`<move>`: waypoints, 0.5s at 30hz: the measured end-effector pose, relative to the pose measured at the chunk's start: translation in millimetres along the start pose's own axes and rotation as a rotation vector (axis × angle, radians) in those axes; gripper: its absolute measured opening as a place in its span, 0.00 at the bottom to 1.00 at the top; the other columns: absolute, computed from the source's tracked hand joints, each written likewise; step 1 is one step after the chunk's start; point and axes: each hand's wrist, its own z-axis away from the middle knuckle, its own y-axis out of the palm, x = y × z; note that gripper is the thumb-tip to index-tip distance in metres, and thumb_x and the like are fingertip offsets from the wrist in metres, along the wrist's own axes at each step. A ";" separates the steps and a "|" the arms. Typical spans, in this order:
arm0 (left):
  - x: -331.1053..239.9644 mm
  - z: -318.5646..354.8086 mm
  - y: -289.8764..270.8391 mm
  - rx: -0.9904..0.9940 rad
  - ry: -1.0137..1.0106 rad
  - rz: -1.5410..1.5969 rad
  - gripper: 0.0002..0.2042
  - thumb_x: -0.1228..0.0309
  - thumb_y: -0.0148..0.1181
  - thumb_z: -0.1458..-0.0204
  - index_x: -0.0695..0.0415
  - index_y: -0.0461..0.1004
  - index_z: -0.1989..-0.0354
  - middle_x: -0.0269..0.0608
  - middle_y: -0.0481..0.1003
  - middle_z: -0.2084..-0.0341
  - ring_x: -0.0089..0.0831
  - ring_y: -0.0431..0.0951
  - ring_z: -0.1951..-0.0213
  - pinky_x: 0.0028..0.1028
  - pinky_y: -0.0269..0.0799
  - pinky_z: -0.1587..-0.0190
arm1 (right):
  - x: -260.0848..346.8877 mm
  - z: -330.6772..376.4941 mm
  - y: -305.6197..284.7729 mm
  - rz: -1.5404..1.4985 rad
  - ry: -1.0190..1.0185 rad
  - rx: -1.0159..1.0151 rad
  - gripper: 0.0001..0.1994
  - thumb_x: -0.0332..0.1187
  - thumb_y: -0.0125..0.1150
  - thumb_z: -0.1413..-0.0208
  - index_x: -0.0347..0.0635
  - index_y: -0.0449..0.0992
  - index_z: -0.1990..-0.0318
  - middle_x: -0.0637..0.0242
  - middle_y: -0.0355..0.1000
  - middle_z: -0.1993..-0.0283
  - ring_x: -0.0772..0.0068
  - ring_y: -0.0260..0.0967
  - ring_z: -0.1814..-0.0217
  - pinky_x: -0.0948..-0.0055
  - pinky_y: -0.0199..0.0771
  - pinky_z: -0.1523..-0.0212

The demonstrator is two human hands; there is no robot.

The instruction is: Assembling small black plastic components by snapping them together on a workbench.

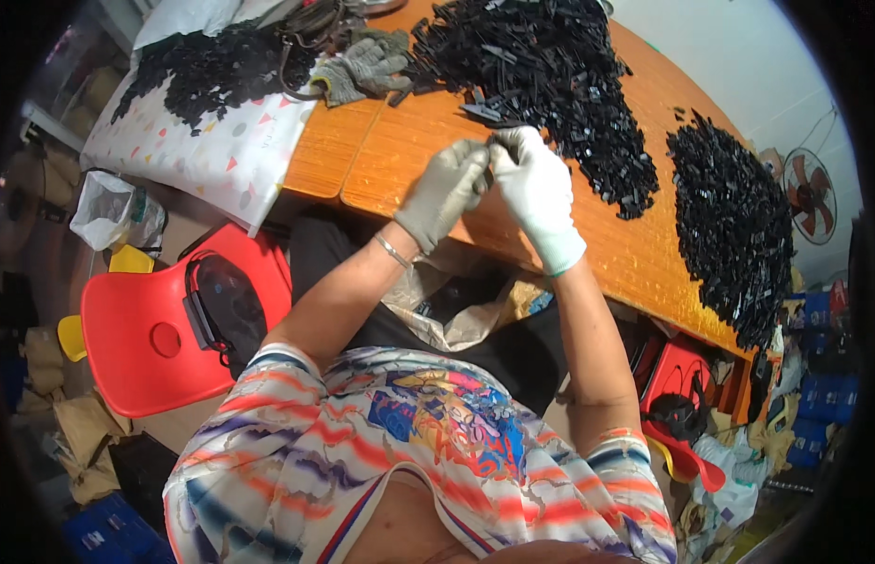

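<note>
My left hand (443,195), in a greyish work glove, and my right hand (539,193), in a whiter one, meet above the near edge of the wooden table (400,155). Their fingertips are pinched together around a small black plastic piece (490,162), mostly hidden by the gloves. Just beyond the fingers spreads a large pile of black plastic pieces (531,66), some long and thin. A second pile of small black parts (729,221) covers the table's right end.
More black parts (212,75) lie on a patterned white sheet (202,164) at the left. Grey gloves (362,70) rest beside the big pile. An open bag (447,329) sits at my lap under the table edge. Red chairs (127,329) stand left and right; a fan (809,193) is far right.
</note>
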 end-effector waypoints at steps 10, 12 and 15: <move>5.7 -1.7 2.0 -0.178 0.041 -0.260 0.13 0.60 0.46 0.37 0.55 0.70 0.69 0.23 0.62 0.82 0.12 0.59 0.82 0.16 0.56 0.80 | -0.3 -9.9 8.9 0.332 -0.163 0.129 0.07 0.36 0.57 0.47 0.44 0.73 0.64 0.52 0.75 0.71 0.47 0.74 0.68 0.55 0.72 0.67; -3.0 2.3 7.6 -0.212 -0.092 0.051 0.13 0.61 0.47 0.38 0.55 0.70 0.70 0.23 0.62 0.83 0.13 0.59 0.82 0.17 0.55 0.81 | 5.7 -8.3 11.8 0.296 -0.088 0.135 0.07 0.36 0.57 0.47 0.43 0.72 0.66 0.52 0.75 0.71 0.47 0.74 0.68 0.55 0.72 0.66; 0.5 2.3 4.2 -0.230 -0.128 0.059 0.13 0.61 0.47 0.39 0.54 0.71 0.70 0.24 0.61 0.83 0.15 0.58 0.84 0.18 0.54 0.82 | 2.2 -4.5 19.9 0.295 -0.080 0.132 0.08 0.37 0.57 0.47 0.44 0.73 0.65 0.52 0.75 0.71 0.48 0.74 0.67 0.57 0.72 0.66</move>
